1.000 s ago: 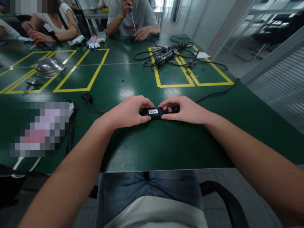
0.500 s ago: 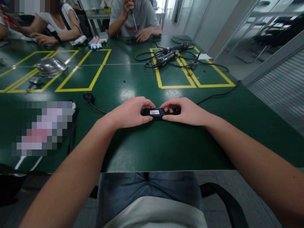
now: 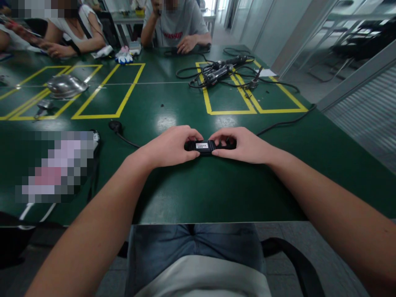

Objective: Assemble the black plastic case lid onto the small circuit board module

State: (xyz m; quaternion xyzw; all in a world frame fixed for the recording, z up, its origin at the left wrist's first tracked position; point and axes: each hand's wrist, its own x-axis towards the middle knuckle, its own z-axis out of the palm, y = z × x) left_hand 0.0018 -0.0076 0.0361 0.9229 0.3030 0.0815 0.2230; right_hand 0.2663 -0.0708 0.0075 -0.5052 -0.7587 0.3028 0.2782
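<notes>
Both hands grip a small black power adapter [image 3: 203, 147] with ridged ends and a white label facing up, just at the table surface. My left hand [image 3: 175, 146] closes round its left end, thumb on the near side and fingers behind. On the right end, my right hand [image 3: 239, 144] pinches it the same way, and part of a black cable shows within its curled fingers. A black plug [image 3: 115, 126] lies to the left, its cord passing behind my left wrist. Another black cable [image 3: 284, 123] runs from behind my right hand towards the table's right edge.
Yellow tape marks rectangles on the green table [image 3: 216, 198]. Corded black tools [image 3: 218, 74] lie at the back right, a metal bowl [image 3: 66, 86] at the back left. A blurred-out item [image 3: 58, 165] lies near left. Co-workers sit across, near gloves [image 3: 124, 55].
My hands and the adapter stay almost in place. Across the table, a co-worker's raised hand has moved slightly up and left, and the thin rod below it no longer shows clearly.
</notes>
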